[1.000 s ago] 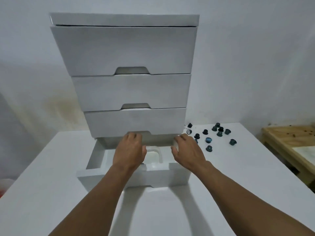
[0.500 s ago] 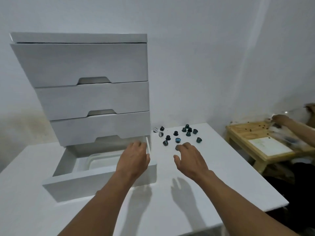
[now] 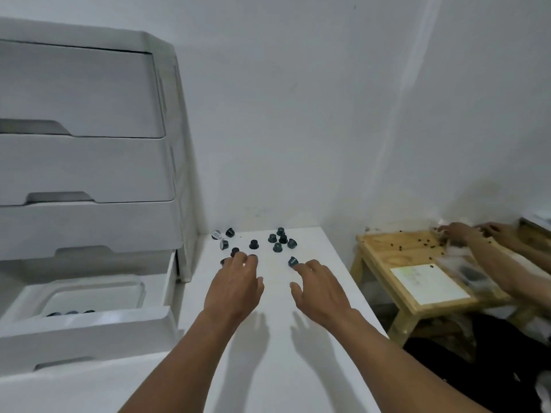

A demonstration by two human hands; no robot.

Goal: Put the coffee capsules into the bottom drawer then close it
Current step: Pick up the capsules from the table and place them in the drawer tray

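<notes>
While the bottom drawer [image 3: 89, 326] stands open at left, left hand [image 3: 235, 289] and right hand [image 3: 319, 293] reach across the table [image 3: 268, 368], fingers [image 3: 247, 263] spread, empty, to gather scattered coffee capsules [image 3: 277, 247].

Cannot tell whether left hand [image 3: 235, 289] touches capsules [image 3: 235, 251] at its fingertips. Barely see capsule tops [image 3: 71, 313] behind drawer [image 3: 89, 332] front. Too blurred to make out: second person's hands [image 3: 465, 234].
</notes>
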